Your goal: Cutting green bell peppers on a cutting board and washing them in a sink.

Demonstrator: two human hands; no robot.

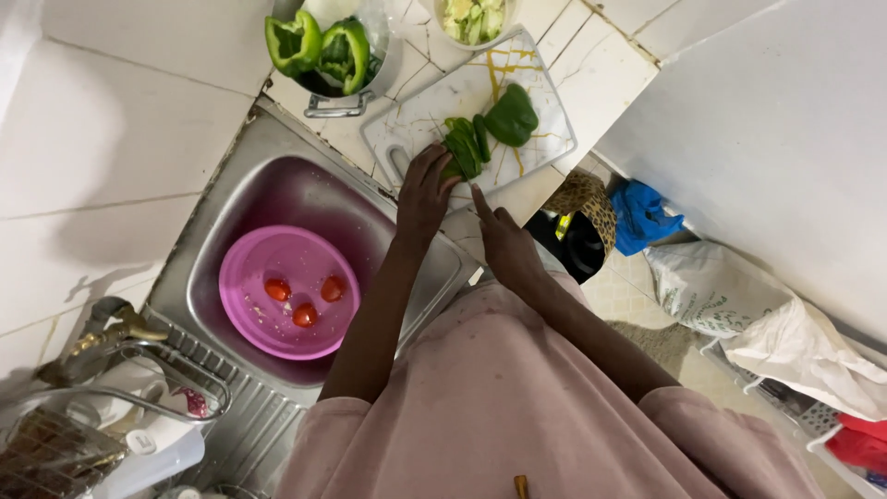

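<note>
My left hand point(423, 196) presses down on a bunch of green pepper strips point(465, 148), fingers curled over their near end and pinning them to the cutting board point(416, 120). Just past those fingertips lies one larger piece of pepper point(511, 115), touching the far end of the strips. My right hand point(506, 242) sits beside the left, closer to my body, with the forefinger stretched out toward the strips; the other fingers are folded in, and I cannot tell whether they hold anything.

The board is white with yellow veins and lies on a white tiled counter point(601, 65). Beyond my hands stands a metal pot point(337, 92) holding two pepper halves point(319, 51), and next to it a bowl of pale chopped vegetables point(473, 20). To the left of my left forearm is a steel sink point(277, 185) with a pink basin point(254, 268) inside, and three small tomatoes point(305, 300) lie in the basin. A brass tap point(115, 328) stands at the sink's near left corner. To the right of my right arm, down on the floor, sit a blue bag point(642, 217) and two white sacks point(739, 314).
</note>
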